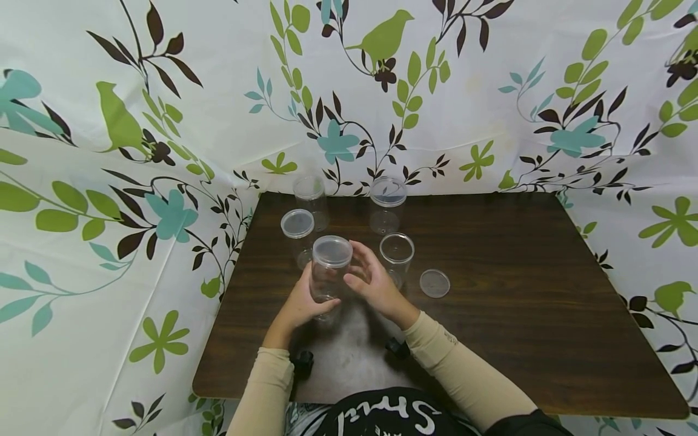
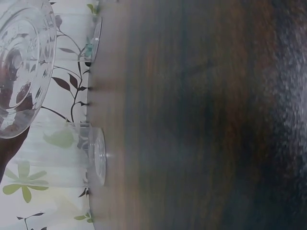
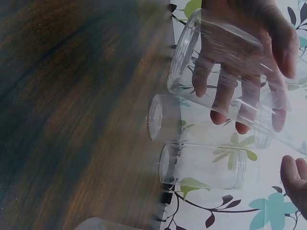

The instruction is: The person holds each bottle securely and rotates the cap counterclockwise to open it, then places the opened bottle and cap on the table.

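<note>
White script lettering [image 1: 400,404] runs across the black shirt [image 1: 392,419], but its word cannot be read with certainty. Smaller white characters [image 1: 388,432] at the view's lower edge are unclear. A dark mark [image 1: 450,337] on the right sleeve [image 1: 469,375] is illegible.

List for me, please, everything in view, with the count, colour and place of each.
Patterned fabric: 1, white with green, teal and dark brown, behind and beside the table
Table: 1, dark brown, centre
Back jars: 2, clear, along the table's far edge
Left jar: 1, clear, lidded, in front of the back jars
Open jar: 1, clear, on the table's near side
Loose lid: 1, clear, right of the open jar
Held jar: 1, clear, lidded, raised above the table
Shirt: 1, black with white lettering, bottom edge
Sleeves: 2, beige, on the forearms
Black devices: 2, at the wrists
Hands: 2, bare; left hand gripping the held jar, right hand beside it
</note>
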`<move>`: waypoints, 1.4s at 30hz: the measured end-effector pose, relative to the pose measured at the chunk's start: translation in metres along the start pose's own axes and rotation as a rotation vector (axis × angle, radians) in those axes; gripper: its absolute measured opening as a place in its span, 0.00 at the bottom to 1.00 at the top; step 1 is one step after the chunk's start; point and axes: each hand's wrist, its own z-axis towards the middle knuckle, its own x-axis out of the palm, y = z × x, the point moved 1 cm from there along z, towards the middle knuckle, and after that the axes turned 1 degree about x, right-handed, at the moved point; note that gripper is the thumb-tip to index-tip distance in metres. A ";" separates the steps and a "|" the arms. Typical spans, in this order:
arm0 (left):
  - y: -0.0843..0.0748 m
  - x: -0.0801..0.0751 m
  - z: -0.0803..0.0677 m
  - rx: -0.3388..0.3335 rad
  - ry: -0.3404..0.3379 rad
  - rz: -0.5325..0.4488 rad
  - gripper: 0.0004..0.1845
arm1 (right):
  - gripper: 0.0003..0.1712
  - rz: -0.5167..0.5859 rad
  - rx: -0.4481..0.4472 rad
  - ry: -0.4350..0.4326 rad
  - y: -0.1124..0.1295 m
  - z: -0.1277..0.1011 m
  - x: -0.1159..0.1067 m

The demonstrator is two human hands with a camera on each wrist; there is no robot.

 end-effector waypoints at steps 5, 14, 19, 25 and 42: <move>-0.002 0.002 0.000 0.007 0.008 -0.004 0.49 | 0.53 0.002 0.040 0.018 0.002 0.001 0.000; -0.007 0.012 0.000 -0.013 0.018 0.059 0.49 | 0.59 0.053 0.045 0.030 -0.002 0.006 -0.001; -0.009 0.018 -0.001 -0.012 0.008 0.165 0.50 | 0.64 0.062 0.035 0.031 -0.010 0.012 -0.002; -0.007 0.021 -0.001 -0.002 0.010 0.165 0.51 | 0.63 0.055 0.041 0.055 -0.013 0.017 -0.005; -0.008 0.015 -0.001 -0.019 -0.017 0.126 0.52 | 0.75 0.181 0.101 0.102 -0.017 0.013 -0.009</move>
